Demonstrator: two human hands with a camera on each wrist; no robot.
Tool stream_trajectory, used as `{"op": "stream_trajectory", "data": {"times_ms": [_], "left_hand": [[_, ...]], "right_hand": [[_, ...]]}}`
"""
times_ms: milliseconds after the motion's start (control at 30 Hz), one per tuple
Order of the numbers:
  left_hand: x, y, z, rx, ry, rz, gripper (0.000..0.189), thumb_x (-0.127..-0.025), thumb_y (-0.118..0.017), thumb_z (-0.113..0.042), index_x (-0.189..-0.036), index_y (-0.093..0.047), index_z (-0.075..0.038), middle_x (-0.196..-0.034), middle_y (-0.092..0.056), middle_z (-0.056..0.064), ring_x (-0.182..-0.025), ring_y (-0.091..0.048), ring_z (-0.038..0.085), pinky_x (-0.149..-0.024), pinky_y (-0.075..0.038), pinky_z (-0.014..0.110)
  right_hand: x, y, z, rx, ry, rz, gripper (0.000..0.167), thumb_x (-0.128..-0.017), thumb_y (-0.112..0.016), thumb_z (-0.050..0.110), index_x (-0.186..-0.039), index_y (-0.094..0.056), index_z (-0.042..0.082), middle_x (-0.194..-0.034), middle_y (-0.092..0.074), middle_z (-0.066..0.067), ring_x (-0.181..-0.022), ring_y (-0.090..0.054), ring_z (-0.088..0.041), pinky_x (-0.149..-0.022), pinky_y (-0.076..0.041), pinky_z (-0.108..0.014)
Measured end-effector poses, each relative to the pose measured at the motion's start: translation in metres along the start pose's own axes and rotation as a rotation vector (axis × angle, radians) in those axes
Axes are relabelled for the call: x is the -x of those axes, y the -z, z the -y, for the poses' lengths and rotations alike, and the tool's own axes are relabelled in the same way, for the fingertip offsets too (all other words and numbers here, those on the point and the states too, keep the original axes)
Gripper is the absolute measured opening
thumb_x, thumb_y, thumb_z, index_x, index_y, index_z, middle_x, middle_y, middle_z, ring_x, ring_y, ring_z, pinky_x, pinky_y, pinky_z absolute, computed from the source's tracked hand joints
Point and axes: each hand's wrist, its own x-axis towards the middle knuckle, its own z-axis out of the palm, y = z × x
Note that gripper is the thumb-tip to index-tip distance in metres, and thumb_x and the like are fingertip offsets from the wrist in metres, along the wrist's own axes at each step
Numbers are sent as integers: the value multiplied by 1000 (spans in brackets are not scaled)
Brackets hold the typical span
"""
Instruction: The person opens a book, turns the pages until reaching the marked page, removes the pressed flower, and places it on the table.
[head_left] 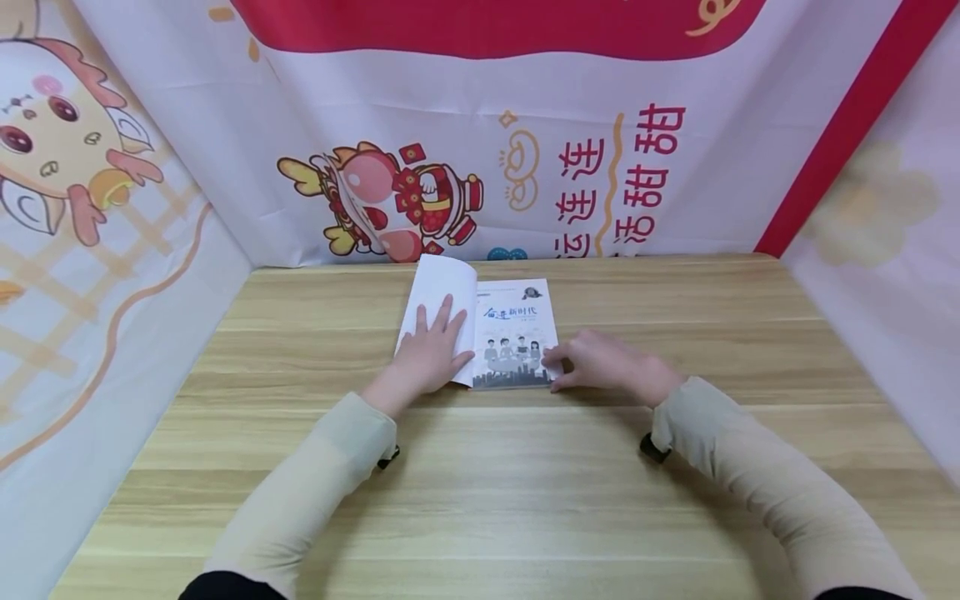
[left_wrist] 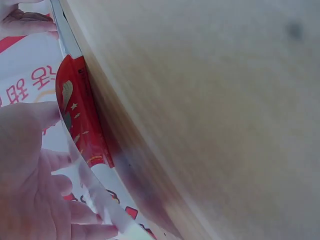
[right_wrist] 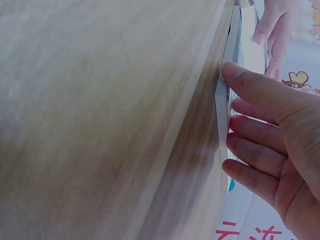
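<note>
An open book [head_left: 498,342] lies near the back of the table, its printed first page showing blue Chinese characters and several drawn people in grey. The cover [head_left: 442,279] is folded over to the left, white side up; its red outer face [left_wrist: 82,110] shows in the left wrist view. My left hand [head_left: 431,350] presses flat on the turned cover with fingers spread. At the book's lower right corner, my right hand [head_left: 600,360] holds the edge with bent fingers, the thumb [right_wrist: 250,87] at the corner and the fingertips along the side.
The wood-grain table [head_left: 495,500] stretches in front of the book. A white and red printed cloth [head_left: 517,100] hangs right behind the table's back edge, and further printed cloth [head_left: 97,275] hangs at the left side.
</note>
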Motion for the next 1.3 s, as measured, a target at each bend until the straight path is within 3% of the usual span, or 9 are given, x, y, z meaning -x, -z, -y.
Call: {"op": "stream_trajectory", "data": {"times_ms": [233, 467, 833, 933, 1100, 1167, 1233, 1300], "left_hand": [[0, 2, 4, 53, -1, 42, 78, -107, -47, -49, -166, -13, -11, -172, 2, 5, -149, 3, 55, -111, -28, 71], [-1, 0, 8, 127, 6, 46, 78, -107, -48, -49, -166, -12, -13, -172, 0, 4, -150, 0, 55, -114, -25, 69], [-1, 1, 10, 144, 14, 55, 78, -107, -47, -50, -166, -12, -13, -172, 0, 5, -150, -1, 55, -115, -23, 69], [-2, 1, 10, 149, 17, 53, 78, -107, -47, -50, -166, -12, -13, -172, 0, 5, -150, -1, 55, -116, -22, 68], [-2, 2, 10, 162, 18, 52, 78, -107, -48, -49, -166, -12, -13, -172, 0, 5, -150, -2, 54, -116, -20, 68], [-2, 2, 10, 171, 23, 57, 79, -106, -49, -49, -166, -12, -14, -172, 0, 4, -150, -1, 53, -116, -20, 68], [-1, 1, 10, 180, 25, 62, 79, -106, -49, -49, -166, -12, -15, -172, 0, 4, -151, 0, 52, -117, -19, 67], [-2, 0, 9, 182, 23, 68, 79, -106, -49, -50, -167, -11, -16, -172, 0, 4, -151, 0, 52, -117, -18, 67]], "right_hand": [[-1, 0, -5, -24, 51, 7, 40, -89, -82, 26, -123, -75, 7, -98, -75, 1, -72, -57, -4, -73, -55, -27], [-3, 4, -8, -47, 11, 38, 42, -89, -82, 27, -126, -74, 9, -122, -73, -6, -91, -66, -4, -91, -57, -32], [-7, 12, -6, -54, -26, 118, 42, -90, -81, 27, -128, -73, 10, -134, -66, -8, -99, -68, -9, -96, -55, -36], [-9, 16, -5, -58, -31, 140, 41, -91, -80, 27, -127, -73, 11, -136, -64, -8, -88, -66, -8, -87, -56, -32], [-11, 20, -3, -71, -22, 163, 31, -96, -73, 21, -125, -74, 10, -135, -66, -10, -54, -46, -8, -59, -49, -27], [-11, 20, -3, -66, -16, 158, 27, -97, -70, 17, -123, -75, 11, -132, -67, -10, -61, -55, -7, -65, -54, -28], [-11, 20, -3, -64, -10, 152, 24, -98, -68, 15, -121, -77, 13, -130, -69, -10, -78, -68, -12, -78, -58, -32], [-10, 19, -3, -57, -1, 139, 23, -98, -68, 13, -118, -78, 13, -127, -71, -9, -101, -71, -17, -92, -57, -37]]}}
